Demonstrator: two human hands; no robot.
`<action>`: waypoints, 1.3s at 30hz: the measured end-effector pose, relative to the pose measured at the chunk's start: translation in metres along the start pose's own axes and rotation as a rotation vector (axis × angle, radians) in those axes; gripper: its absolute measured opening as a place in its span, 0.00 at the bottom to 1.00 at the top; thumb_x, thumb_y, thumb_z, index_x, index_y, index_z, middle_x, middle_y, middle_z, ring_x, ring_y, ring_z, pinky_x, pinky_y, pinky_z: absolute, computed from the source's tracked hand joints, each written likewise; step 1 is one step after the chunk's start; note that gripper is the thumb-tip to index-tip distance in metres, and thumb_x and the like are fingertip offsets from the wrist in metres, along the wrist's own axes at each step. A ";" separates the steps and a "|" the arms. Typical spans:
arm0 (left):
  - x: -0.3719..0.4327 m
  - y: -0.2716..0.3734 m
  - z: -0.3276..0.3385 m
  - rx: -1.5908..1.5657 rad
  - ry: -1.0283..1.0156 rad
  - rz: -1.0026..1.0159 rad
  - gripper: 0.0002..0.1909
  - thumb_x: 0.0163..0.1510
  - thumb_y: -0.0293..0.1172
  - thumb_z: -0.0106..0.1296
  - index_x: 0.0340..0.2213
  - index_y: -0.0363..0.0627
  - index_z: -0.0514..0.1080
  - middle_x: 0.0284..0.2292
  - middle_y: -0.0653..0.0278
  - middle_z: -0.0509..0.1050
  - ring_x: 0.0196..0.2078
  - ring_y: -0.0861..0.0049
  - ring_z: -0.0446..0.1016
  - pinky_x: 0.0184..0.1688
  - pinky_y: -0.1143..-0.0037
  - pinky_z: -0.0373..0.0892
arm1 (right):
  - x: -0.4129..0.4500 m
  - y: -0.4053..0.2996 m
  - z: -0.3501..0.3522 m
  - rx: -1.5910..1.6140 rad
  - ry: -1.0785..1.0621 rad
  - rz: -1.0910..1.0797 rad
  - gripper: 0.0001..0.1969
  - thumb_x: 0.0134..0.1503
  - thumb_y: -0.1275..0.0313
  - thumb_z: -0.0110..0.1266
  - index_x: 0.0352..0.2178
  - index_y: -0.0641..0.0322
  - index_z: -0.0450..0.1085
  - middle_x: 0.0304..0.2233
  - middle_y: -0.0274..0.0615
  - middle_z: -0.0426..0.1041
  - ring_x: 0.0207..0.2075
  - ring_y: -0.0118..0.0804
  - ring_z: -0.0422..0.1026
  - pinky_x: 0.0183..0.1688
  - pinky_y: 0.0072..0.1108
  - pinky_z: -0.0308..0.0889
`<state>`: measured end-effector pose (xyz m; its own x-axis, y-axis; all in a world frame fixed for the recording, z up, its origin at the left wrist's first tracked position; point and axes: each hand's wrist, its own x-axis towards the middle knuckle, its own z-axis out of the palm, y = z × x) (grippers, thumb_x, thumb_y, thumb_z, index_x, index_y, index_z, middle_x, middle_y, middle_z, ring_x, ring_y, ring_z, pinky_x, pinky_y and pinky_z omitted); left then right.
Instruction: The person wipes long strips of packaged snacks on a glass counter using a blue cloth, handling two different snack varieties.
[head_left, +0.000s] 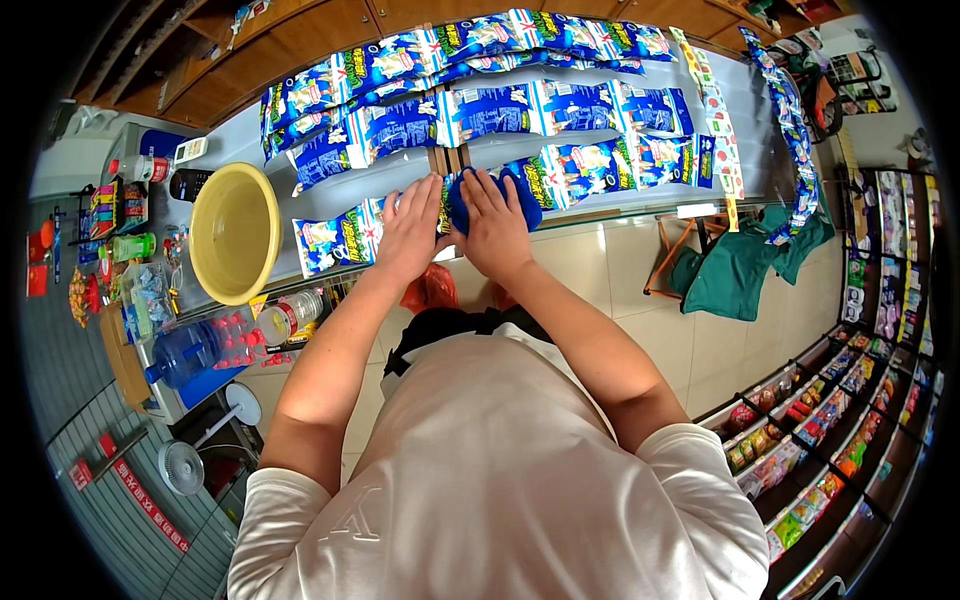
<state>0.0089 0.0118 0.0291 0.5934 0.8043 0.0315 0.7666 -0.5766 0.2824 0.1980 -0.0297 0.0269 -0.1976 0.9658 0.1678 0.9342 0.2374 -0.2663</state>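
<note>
My left hand (412, 229) lies flat on a strip of joined blue snack packets (341, 238) near the front edge of a glass counter. Just right of it, my right hand (491, 225) presses a dark blue cloth (529, 208) onto the same strip, its palm down and fingers spread over the fabric. Part of the strip is hidden under both hands and the cloth. Behind this strip runs a second row of packets (487, 112), back side up. Farther off, more packet strips (472, 36) overlap along the counter's far side.
Left on the counter stands a yellow plastic basin (235, 232), beside a black phone (189, 184) and a plastic bottle (141, 169). A patterned strip (716, 120) crosses the counter's right part. A packet strip (795, 142) hangs over its right end. Green fabric (727, 277) covers a folding chair.
</note>
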 end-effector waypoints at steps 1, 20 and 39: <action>0.000 0.000 0.000 -0.011 0.013 0.003 0.58 0.46 0.42 0.73 0.70 0.37 0.52 0.69 0.54 0.58 0.71 0.60 0.57 0.70 0.52 0.52 | 0.001 0.005 -0.001 0.000 0.000 0.000 0.37 0.57 0.54 0.61 0.63 0.68 0.67 0.70 0.44 0.63 0.73 0.45 0.56 0.74 0.47 0.44; 0.003 0.004 -0.009 -0.076 0.012 -0.028 0.56 0.48 0.51 0.71 0.69 0.37 0.54 0.68 0.52 0.61 0.70 0.60 0.58 0.70 0.52 0.51 | 0.006 0.062 -0.006 0.119 0.200 0.248 0.31 0.59 0.58 0.62 0.60 0.63 0.69 0.66 0.45 0.67 0.70 0.47 0.61 0.72 0.44 0.52; -0.036 -0.046 -0.071 -0.095 -0.124 -0.059 0.60 0.46 0.51 0.73 0.70 0.38 0.51 0.70 0.50 0.58 0.74 0.59 0.53 0.77 0.56 0.44 | -0.004 0.092 -0.015 0.145 0.270 0.341 0.25 0.64 0.64 0.56 0.56 0.73 0.71 0.62 0.57 0.70 0.64 0.60 0.66 0.69 0.42 0.58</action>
<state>-0.0646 0.0197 0.0833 0.5785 0.8089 -0.1049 0.7777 -0.5083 0.3698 0.2895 -0.0131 0.0158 0.2165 0.9341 0.2839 0.8774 -0.0587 -0.4761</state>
